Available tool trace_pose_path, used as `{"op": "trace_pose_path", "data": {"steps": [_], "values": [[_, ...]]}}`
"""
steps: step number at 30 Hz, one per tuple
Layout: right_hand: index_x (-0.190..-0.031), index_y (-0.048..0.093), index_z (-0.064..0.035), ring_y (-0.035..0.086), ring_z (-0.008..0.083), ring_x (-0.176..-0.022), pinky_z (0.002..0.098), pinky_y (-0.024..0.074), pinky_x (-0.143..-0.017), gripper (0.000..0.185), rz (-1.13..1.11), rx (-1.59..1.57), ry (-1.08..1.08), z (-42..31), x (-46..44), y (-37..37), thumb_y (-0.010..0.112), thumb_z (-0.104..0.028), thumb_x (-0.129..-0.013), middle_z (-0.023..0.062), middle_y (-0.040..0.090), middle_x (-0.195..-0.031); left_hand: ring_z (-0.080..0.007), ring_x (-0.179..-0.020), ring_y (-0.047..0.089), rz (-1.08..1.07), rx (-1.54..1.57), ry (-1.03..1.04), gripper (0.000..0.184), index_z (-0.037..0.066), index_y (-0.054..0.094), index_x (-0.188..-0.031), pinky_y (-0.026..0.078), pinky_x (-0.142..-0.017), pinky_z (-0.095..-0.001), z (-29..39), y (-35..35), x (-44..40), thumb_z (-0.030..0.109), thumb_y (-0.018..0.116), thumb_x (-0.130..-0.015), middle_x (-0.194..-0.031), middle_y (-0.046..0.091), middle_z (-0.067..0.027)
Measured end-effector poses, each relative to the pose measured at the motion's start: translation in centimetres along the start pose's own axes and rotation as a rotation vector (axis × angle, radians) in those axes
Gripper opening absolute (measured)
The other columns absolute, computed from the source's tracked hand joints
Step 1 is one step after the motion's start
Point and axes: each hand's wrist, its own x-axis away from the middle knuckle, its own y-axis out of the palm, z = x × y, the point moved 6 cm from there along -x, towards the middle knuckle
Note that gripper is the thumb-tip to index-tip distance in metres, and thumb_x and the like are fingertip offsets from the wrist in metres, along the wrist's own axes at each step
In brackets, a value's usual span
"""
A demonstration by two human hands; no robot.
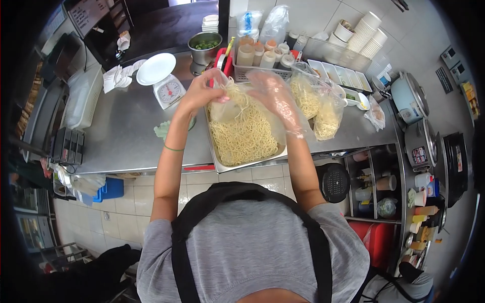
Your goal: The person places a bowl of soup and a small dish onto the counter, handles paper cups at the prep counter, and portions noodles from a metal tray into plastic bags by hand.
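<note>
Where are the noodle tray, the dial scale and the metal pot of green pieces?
Noodle tray (252, 163): head view, front rim.
Dial scale (169, 92): head view, round dial face.
Metal pot (204, 57): head view, outer side wall.

room over counter (118, 121) left of scale (169, 94), bottle basket (242, 71) behind tray (253, 164), noodle bags (327, 120) right

Metal pot (203, 56) (green pieces (205, 45) inside) | white cups (365, 36), stacked | blue bin (112, 189), low | black round seat (334, 183) near shelves (374, 197)
</note>
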Motion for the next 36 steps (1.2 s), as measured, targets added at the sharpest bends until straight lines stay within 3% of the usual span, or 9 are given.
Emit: {"op": "trace_pose_path", "data": {"steps": [4, 7, 12, 14, 18, 23, 27, 32, 36], "values": [[-0.12, 0.052, -0.0005, 0.06, 0.0302, -0.098, 0.0331, 0.0459, -0.087, 0.055, -0.452, 0.22, 0.177, 2.5, 3.2, 6.0, 0.071, -0.02, -0.072, 0.0214, 0.057, -0.114, -0.0164, -0.076, 0.065, 0.102, 0.036, 0.028, 0.07, -0.01, 0.024, -0.133, 0.055, -0.067, -0.0243, 0.7, -0.8, -0.2, -0.004, 0.062, -0.074, -0.11, 0.055, -0.0204], [-0.132, 0.033, 0.0018, 0.06, 0.0209, -0.097, 0.0302, 0.0468, -0.085, 0.074, 0.069, -0.702, 0.019, 4.3, 3.2, 12.0, 0.072, -0.017, -0.072, 0.0166, 0.056, -0.113, -0.0165, -0.076, 0.065, 0.123, -0.012, 0.07, 0.071, -0.01, 0.024, -0.133, 0.055, -0.067, -0.0241, 1.4, -1.0, -0.2, -0.004, 0.063, -0.073, -0.118, 0.051, -0.0213], [-0.112, 0.052, 0.0023, 0.059, 0.0135, -0.084, 0.028, 0.0481, -0.076, 0.046, -0.109, -0.627, 0.172, 4.0, 1.1, 11.9, 0.07, -0.009, -0.071, 0.0093, 0.061, -0.097, -0.019, -0.076, 0.064, 0.051, -0.007, 0.053, 0.066, -0.012, 0.035, -0.128, 0.055, -0.064, -0.0258, -0.2, -0.9, 0.7, -0.006, 0.062, -0.068, -0.14, 0.026, -0.0174], [-0.098, 0.06, 0.0026, 0.059, 0.0128, -0.078, 0.0266, 0.0477, -0.072, 0.03, -0.175, -0.46, 0.089, 3.5, 0.5, 9.3, 0.068, -0.007, -0.071, 0.0073, 0.063, -0.089, -0.0182, -0.075, 0.065, 0.061, -0.139, 0.041, 0.067, -0.01, 0.037, -0.128, 0.054, -0.063, -0.0261, -1.3, -1.5, 0.9, -0.005, 0.063, -0.066, -0.137, 0.033, -0.0178], [-0.083, 0.063, 0.001, 0.056, 0.0095, -0.07, 0.0234, 0.0446, -0.064, 0.016, -0.213, -1.042, 0.076, 0.2, -1.4, 5.9, 0.062, -0.01, -0.072, 0.0053, 0.06, -0.076, -0.0174, -0.074, 0.064, 0.005, -0.069, -0.009, 0.065, -0.01, 0.04, -0.126, 0.055, -0.063, -0.0259, -1.7, -0.5, 1.7, -0.005, 0.063, -0.065, -0.131, 0.041, -0.0159], [-0.079, 0.062, 0.0005, 0.061, 0.0275, -0.078, 0.0347, 0.0468, -0.072, 0.018, -0.568, -0.269, -0.246, 0.3, -3.0, 12.3, 0.061, -0.015, -0.069, 0.0136, 0.061, -0.076, -0.0136, -0.073, 0.063, -0.091, -0.046, 0.059, 0.067, -0.006, 0.039, -0.128, 0.054, -0.064, -0.0242, 0.8, 2.0, 2.0, -0.005, 0.065, -0.066, -0.137, 0.034, -0.0122], [-0.095, 0.062, -0.0017, 0.062, 0.0155, -0.08, 0.0287, 0.0467, -0.073, 0.026, -0.464, 0.188, -0.352, -2.8, -5.1, 6.0, 0.058, -0.016, -0.074, 0.0079, 0.063, -0.084, -0.0145, -0.073, 0.064, -0.053, -0.079, -0.017, 0.066, -0.007, 0.038, -0.128, 0.054, -0.065, -0.0242, 0.5, 0.2, 1.3, -0.006, 0.064, -0.067, -0.134, 0.036, -0.0123], [-0.119, 0.048, 0.0031, 0.064, 0.027, -0.086, 0.0333, 0.0505, -0.073, 0.055, -0.329, -0.528, -0.022, -0.6, -1.3, -0.9, 0.067, -0.017, -0.072, 0.0194, 0.061, -0.107, -0.0153, -0.075, 0.064, 0.016, 0.101, 0.022, 0.067, -0.005, 0.036, -0.131, 0.055, -0.066, -0.0237, 0.3, -0.2, 0.8, -0.004, 0.063, -0.07, -0.126, 0.045, -0.0126], [-0.124, 0.048, -0.0043, 0.063, 0.0189, -0.081, 0.0299, 0.0513, -0.077, 0.063, -0.501, -1.304, 0.427, 4.8, 5.1, 9.3, 0.074, -0.015, -0.067, 0.0144, 0.058, -0.107, -0.0157, -0.08, 0.063, 0.132, 0.254, 0.159, 0.067, -0.011, 0.033, -0.129, 0.055, -0.067, -0.0252, 4.7, -0.3, 1.1, -0.005, 0.064, -0.07, -0.113, 0.052, -0.0157]]}}
